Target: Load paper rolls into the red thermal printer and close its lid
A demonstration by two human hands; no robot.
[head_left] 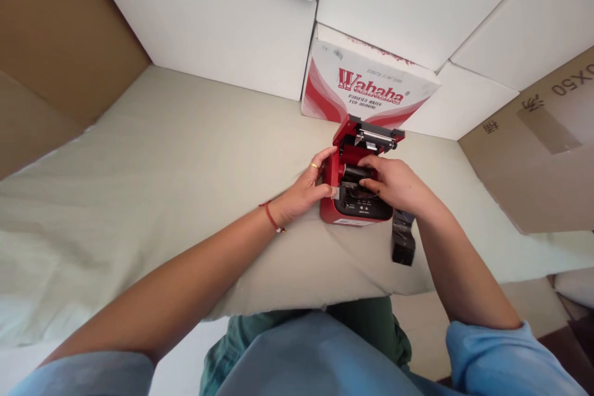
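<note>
A red and black label printer (331,210) stands on the cloth-covered surface with its lid (366,133) raised. My left hand (312,189) grips the printer's left wall, thumb near the front corner and fingers further back. Inside the open bay lies a dark roll (356,172). My right hand (394,180) reaches in from the right, with thumb and fingers closed around the roll's right end. Its fingertips are partly hidden in the bay. Just right of the printer, below my right wrist, rests a black, shiny, block-like object (403,244), whose kind I cannot make out.
Behind the printer stands a white and red Wahaba-style water carton (371,90), close to the raised lid. White boxes (232,25) form a wall at the back. Brown cardboard boxes (547,136) flank the right and left sides. Pale green cloth (185,142) covers the work surface.
</note>
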